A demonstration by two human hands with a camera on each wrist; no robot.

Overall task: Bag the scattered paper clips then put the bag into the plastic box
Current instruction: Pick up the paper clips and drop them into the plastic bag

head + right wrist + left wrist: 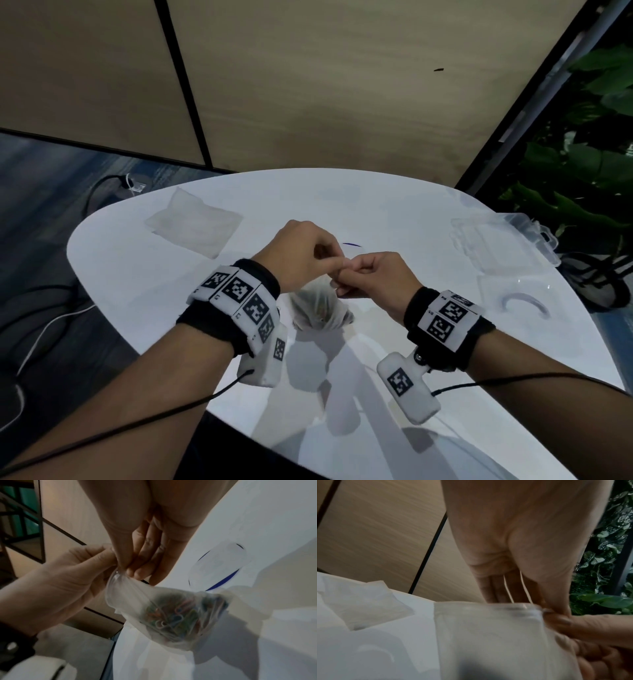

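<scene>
A clear plastic bag (320, 308) hangs above the white table (154, 291), and coloured paper clips (180, 615) fill its bottom. Both hands pinch the bag's top edge, side by side. My left hand (334, 265) grips the edge from the left, and my right hand (346, 275) grips it from the right. In the left wrist view the bag (488, 635) shows its ridged seal strip, nipped at the corner by my left hand (547, 609). The right wrist view shows my right hand (130, 568) on the gathered mouth. The clear plastic box (496, 246) sits open at the table's right edge.
A pile of spare clear bags (193, 222) lies at the table's far left. A pale oval thing with a blue edge (219, 566) lies on the table just beyond the hands. Another clear plastic piece (513, 298) lies in front of the box. Green plants (582, 171) stand at the right.
</scene>
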